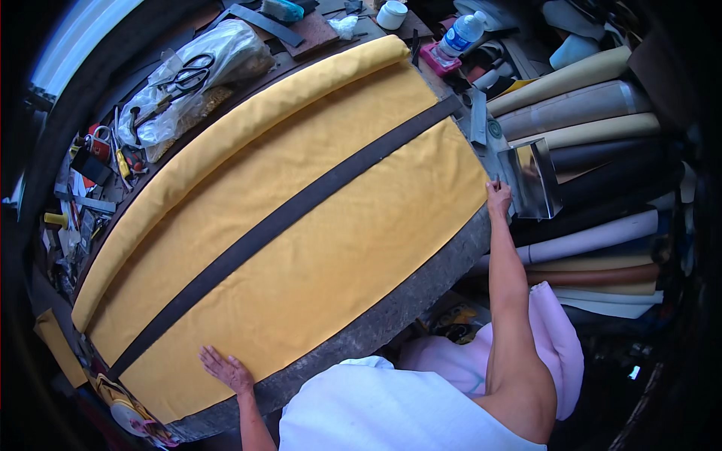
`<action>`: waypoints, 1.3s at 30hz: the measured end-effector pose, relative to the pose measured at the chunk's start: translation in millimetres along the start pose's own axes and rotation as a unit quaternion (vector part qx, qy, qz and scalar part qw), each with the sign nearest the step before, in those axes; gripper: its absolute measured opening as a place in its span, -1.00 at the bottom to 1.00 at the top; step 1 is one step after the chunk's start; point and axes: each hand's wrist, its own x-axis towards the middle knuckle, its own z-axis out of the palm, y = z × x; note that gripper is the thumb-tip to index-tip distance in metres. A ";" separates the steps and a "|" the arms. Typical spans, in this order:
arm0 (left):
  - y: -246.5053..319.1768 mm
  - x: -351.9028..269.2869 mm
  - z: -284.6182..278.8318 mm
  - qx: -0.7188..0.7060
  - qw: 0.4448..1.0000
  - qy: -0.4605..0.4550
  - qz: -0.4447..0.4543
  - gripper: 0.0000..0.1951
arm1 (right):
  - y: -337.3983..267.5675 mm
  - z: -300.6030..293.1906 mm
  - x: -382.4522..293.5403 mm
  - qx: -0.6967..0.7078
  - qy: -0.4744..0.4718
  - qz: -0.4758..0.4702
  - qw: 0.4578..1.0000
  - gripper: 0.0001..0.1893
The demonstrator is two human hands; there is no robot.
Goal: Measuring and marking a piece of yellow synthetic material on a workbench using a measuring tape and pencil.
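Observation:
A sheet of yellow fabric or leather-like material (316, 270) covers most of the workbench, its far side wound into a long roll (254, 121). Across the sheet lies a long dark straightedge strip (293, 225), which looks bent by the lens. My left hand (227, 369) rests flat on the sheet near its lower left edge, holding nothing, thumb spread. At the right end, my right hand (499, 198) grips a small dark pen-like tool at the sheet's corner; its tip is too small to make out.
Scissors (194, 73) and a hammer (149, 113) lie on a plastic bag (237, 53) behind the roll. Hand tools (121, 163) clutter the far left. A water bottle (459, 36), a shiny metal piece (533, 177) and stacked material rolls (586, 127) stand right. The bench's grey front edge (389, 321) shows.

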 end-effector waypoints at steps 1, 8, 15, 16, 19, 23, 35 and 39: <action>0.4 -0.4 1.7 0.010 1.000 0.005 0.000 -0.38 | 2.7 -0.6 1.6 0.029 -0.020 0.009 0.999 -0.69; 1.1 0.9 0.1 0.007 1.000 0.006 0.005 -0.39 | 9.4 3.8 7.7 0.058 0.008 -0.036 0.998 -0.68; 4.4 1.6 -2.0 0.007 1.000 0.011 -0.001 -0.39 | -8.8 -0.5 15.9 0.048 -0.084 0.028 0.995 -0.68; 4.4 1.6 -2.4 0.005 1.000 0.013 0.000 -0.39 | -13.8 -4.8 16.7 0.037 -0.115 0.042 0.992 -0.69; 1.6 -0.2 -3.1 0.005 1.000 0.013 -0.001 -0.39 | -34.1 -25.1 14.1 0.121 -0.174 0.076 0.974 -0.73; 4.4 1.1 -2.4 -0.003 1.000 0.015 0.001 -0.39 | -23.0 -40.9 7.5 0.193 -0.208 0.158 0.946 -0.69; -3.4 -0.7 -2.1 -0.037 0.999 0.001 -0.001 -0.37 | 1.4 -17.1 0.2 0.177 -0.108 0.206 0.956 -0.66; -5.2 -1.6 2.4 -0.043 0.999 -0.003 -0.003 -0.37 | 20.8 -13.9 6.8 0.151 -0.098 0.182 0.967 -0.65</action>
